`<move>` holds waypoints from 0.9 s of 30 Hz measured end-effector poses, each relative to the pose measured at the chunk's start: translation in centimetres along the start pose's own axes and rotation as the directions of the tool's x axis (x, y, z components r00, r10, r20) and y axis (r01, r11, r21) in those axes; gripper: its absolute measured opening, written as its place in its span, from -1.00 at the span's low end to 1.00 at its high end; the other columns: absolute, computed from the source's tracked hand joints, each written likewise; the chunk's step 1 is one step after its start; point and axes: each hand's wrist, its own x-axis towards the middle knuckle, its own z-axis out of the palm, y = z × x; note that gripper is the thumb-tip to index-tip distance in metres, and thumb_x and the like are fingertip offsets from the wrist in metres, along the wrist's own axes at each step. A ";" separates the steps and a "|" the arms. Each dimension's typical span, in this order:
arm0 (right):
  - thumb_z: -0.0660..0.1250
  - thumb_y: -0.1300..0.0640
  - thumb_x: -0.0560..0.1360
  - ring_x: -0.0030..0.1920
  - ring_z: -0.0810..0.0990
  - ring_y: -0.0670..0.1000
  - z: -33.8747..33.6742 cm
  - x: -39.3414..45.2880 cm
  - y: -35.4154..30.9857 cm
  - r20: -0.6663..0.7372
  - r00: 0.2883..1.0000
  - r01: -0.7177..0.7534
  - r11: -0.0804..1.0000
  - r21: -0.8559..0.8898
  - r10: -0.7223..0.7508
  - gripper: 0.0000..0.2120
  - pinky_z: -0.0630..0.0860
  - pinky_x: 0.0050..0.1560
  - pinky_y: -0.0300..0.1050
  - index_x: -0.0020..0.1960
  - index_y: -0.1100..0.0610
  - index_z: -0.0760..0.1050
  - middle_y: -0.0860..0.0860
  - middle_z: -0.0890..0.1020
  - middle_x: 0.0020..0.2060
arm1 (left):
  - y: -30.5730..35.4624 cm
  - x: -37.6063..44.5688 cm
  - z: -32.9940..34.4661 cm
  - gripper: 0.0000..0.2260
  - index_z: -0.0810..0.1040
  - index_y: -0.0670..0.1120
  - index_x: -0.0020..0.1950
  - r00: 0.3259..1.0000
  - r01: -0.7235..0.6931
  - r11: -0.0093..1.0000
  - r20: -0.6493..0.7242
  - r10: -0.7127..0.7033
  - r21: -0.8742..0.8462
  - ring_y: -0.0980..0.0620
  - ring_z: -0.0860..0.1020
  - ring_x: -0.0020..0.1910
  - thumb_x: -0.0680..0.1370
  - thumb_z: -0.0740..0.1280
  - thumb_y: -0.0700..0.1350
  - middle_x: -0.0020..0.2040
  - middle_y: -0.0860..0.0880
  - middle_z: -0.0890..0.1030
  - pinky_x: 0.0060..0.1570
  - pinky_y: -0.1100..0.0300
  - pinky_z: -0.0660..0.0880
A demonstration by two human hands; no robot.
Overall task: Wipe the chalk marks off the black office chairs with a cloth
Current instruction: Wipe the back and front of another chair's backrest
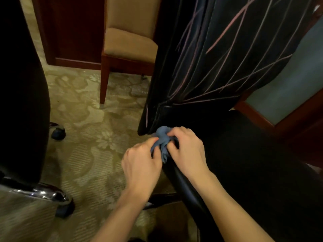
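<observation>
A black office chair [244,154] fills the right half of the view. Its backrest [218,49] carries several long pinkish chalk marks [227,30]. A bunched blue cloth [163,138] sits at the seat's left edge, just below the backrest. My left hand [141,161] pinches the cloth from the left. My right hand [187,147] grips it from the right, fingers curled over it. Both hands hold the cloth against the seat edge.
A second black office chair [22,102] stands at the left with a chrome base leg [49,194] and caster [58,133]. A tan upholstered wooden chair [129,42] stands behind on patterned carpet [87,137]. A wood-framed glass-topped table [286,91] is at right.
</observation>
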 end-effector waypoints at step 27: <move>0.42 0.16 0.46 0.09 0.51 -0.04 -0.3 -7.9 -1.8 -0.003 0.993 0.118 0.993 -0.023 -0.118 -0.84 0.59 -0.01 -0.09 0.04 0.07 0.60 -0.06 0.59 0.00 | -1.3 -6.6 0.5 -0.77 0.51 0.05 0.20 0.941 0.090 0.994 0.333 -0.063 -0.067 -0.01 0.42 0.13 0.54 0.29 -0.07 0.05 0.04 0.44 0.04 0.07 0.48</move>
